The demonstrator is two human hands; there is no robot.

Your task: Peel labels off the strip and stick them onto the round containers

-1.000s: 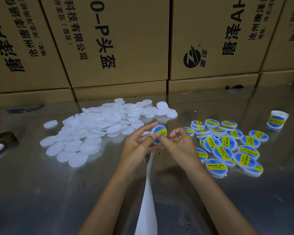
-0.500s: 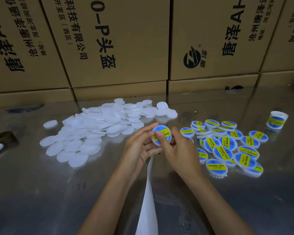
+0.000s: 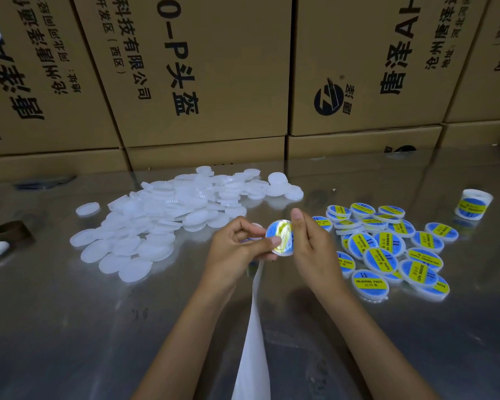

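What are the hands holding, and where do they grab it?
Both the left hand and the right hand pinch one round labelled container by its edges.

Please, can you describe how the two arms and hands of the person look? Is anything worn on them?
Both forearms are bare up to the bottom edge of the picture: no sleeve shows. The left hand and the right hand wear no gloves. No ring, watch or bracelet can be seen on either wrist or on the visible fingers. The fingernails look short and unpainted.
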